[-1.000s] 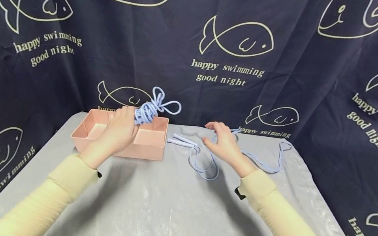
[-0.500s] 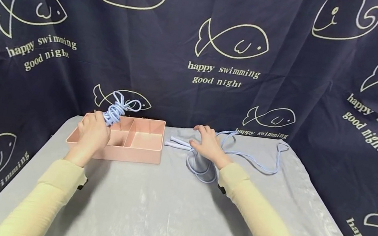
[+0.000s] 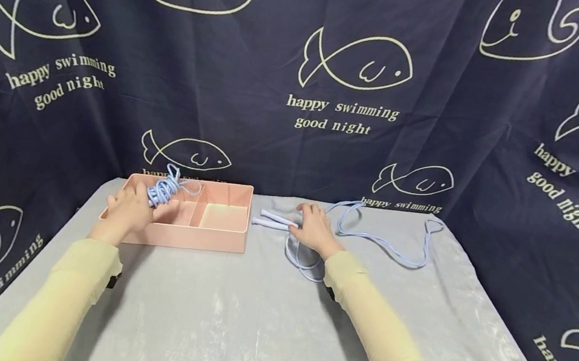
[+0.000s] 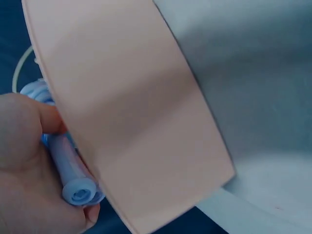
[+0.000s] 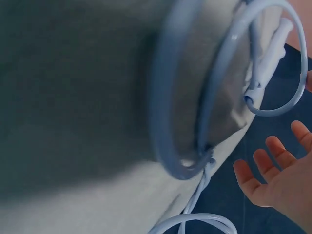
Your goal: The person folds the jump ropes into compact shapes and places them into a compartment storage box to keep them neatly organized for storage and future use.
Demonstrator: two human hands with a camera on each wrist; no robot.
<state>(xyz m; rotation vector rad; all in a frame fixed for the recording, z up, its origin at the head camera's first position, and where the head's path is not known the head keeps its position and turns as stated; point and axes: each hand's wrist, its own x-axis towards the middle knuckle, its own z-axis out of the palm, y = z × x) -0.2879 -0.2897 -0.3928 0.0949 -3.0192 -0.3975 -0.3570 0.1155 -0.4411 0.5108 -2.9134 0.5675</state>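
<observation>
A coiled light blue jump rope (image 3: 163, 189) is in my left hand (image 3: 127, 211), low over the left part of the pink divided box (image 3: 183, 238). In the left wrist view, fingers curl round its handles (image 4: 68, 163), beside the box's wall (image 4: 141, 107). A second blue jump rope (image 3: 380, 245) lies loose on the table, its two handles (image 3: 268, 223) side by side right of the box. My right hand (image 3: 314, 231) is over the near ends of these handles. The right wrist view has its fingers (image 5: 265, 165) spread, near a handle (image 5: 268, 63) and a loop of cord.
A grey cloth covers the table (image 3: 227, 319). Dark blue curtains (image 3: 336, 156) with fish drawings hang close behind it and at both sides. The box's divider (image 3: 200, 205) separates the left part from the right compartment.
My left hand has moved left and down with the coiled jump rope, from above the box's middle to its left part. My right hand has moved left and down towards the other rope's handles.
</observation>
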